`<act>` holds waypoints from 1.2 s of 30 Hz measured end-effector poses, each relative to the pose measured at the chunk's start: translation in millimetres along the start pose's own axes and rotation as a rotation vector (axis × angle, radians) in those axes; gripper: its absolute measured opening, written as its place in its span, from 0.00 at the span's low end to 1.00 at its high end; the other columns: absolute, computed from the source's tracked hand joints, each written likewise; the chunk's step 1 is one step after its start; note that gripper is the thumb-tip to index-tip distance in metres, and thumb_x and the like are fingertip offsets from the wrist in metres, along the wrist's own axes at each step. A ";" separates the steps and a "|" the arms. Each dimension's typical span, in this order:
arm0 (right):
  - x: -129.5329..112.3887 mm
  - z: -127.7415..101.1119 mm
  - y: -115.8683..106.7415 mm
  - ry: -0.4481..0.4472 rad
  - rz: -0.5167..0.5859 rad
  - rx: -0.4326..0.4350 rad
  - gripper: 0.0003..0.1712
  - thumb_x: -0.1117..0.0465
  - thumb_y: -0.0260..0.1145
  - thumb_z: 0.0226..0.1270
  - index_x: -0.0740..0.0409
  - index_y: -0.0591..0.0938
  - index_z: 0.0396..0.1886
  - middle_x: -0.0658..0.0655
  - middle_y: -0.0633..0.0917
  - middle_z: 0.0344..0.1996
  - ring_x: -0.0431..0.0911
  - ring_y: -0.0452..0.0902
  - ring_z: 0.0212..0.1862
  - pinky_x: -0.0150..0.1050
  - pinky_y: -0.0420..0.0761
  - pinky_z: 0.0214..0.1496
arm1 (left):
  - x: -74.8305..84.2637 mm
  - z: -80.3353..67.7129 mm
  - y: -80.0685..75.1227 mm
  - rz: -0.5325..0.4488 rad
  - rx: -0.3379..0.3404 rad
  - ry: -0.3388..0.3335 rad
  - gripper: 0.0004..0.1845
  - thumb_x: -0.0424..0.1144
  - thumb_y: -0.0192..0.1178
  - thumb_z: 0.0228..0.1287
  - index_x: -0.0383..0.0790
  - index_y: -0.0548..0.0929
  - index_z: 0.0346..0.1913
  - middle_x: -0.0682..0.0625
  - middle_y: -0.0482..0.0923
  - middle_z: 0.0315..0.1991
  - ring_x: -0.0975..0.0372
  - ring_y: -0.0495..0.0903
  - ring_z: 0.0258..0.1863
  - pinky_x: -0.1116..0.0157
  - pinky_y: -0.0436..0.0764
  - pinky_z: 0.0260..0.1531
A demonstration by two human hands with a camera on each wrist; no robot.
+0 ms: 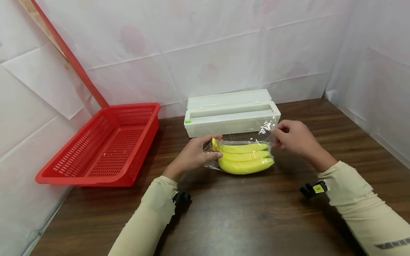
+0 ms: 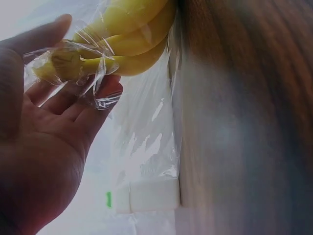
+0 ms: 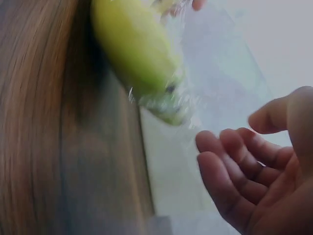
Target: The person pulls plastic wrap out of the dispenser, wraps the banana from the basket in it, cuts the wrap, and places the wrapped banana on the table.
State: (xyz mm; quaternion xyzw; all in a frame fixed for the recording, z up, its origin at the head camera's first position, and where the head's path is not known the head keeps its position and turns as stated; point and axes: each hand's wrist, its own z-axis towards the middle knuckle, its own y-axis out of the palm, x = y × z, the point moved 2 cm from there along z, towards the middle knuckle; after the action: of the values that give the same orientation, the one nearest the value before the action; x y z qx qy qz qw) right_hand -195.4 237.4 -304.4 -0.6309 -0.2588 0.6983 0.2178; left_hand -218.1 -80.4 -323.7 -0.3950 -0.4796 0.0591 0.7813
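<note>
Both arms wear long, close-fitting sleeves of pale beige stretch fabric that end at the wrists, leaving the left hand (image 1: 195, 153) and the right hand (image 1: 295, 138) bare. Just behind each grip, under the wrist, sits a small black camera mount; the one behind the right grip carries a yellow label. Farther up the right sleeve, near the forearm's outer edge, runs a dark grey printed marking, too small to read.

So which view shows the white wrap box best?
The head view: the whole white wrap box sits behind the bananas, lid open. The left wrist view catches only one blurred end with a green mark; the right wrist view shows nothing clear of it.
</note>
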 end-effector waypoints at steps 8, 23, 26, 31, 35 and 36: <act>32.5 10.8 -1.7 0.067 0.120 0.056 0.21 0.52 0.56 0.78 0.70 0.79 0.43 0.60 0.84 0.29 0.45 0.84 0.31 0.43 0.85 0.34 | -0.7 -2.4 -0.6 -0.162 -0.068 -0.035 0.35 0.45 0.71 0.62 0.48 0.71 0.71 0.52 0.77 0.62 0.63 0.73 0.62 0.58 0.71 0.63; 72.4 20.8 10.2 0.165 0.300 0.026 0.20 0.57 0.57 0.78 0.75 0.76 0.45 0.56 0.83 0.29 0.41 0.85 0.31 0.38 0.85 0.36 | -12.4 -8.0 -4.4 -0.317 -0.005 -0.041 0.24 0.52 0.47 0.80 0.38 0.78 0.63 0.44 0.78 0.60 0.58 0.74 0.61 0.53 0.69 0.64; 72.7 18.9 8.7 0.161 0.295 0.026 0.20 0.57 0.57 0.78 0.75 0.76 0.46 0.57 0.82 0.29 0.41 0.85 0.31 0.38 0.85 0.36 | -15.1 -6.5 -5.4 -0.363 0.046 -0.053 0.28 0.53 0.40 0.82 0.33 0.80 0.60 0.43 0.80 0.57 0.56 0.76 0.60 0.53 0.69 0.65; 74.7 18.3 7.3 0.180 0.259 0.019 0.20 0.56 0.57 0.78 0.74 0.77 0.46 0.57 0.82 0.30 0.40 0.85 0.32 0.37 0.85 0.37 | -23.1 -3.9 -8.1 -0.361 0.139 -0.095 0.29 0.52 0.38 0.82 0.32 0.82 0.55 0.39 0.81 0.53 0.53 0.79 0.55 0.51 0.73 0.61; 78.6 18.4 8.8 0.180 0.250 0.029 0.20 0.56 0.57 0.78 0.74 0.78 0.45 0.58 0.83 0.30 0.41 0.85 0.32 0.37 0.85 0.36 | -36.5 -1.6 -10.7 -0.370 0.281 -0.130 0.23 0.48 0.48 0.80 0.30 0.84 0.50 0.38 0.83 0.47 0.49 0.81 0.50 0.50 0.77 0.56; 79.9 18.5 9.7 0.181 0.250 0.028 0.19 0.57 0.57 0.78 0.74 0.78 0.45 0.58 0.83 0.31 0.41 0.85 0.32 0.37 0.85 0.36 | -41.5 -1.1 -11.4 -0.384 0.327 -0.145 0.21 0.46 0.51 0.79 0.30 0.84 0.49 0.38 0.83 0.46 0.49 0.82 0.48 0.50 0.78 0.54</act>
State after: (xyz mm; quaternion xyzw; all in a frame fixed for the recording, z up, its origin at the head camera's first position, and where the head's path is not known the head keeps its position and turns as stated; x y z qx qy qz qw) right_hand -222.2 278.7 -370.7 -0.7155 -0.1475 0.6638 0.1604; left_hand -242.6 -108.4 -345.4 -0.1600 -0.5845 0.0146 0.7953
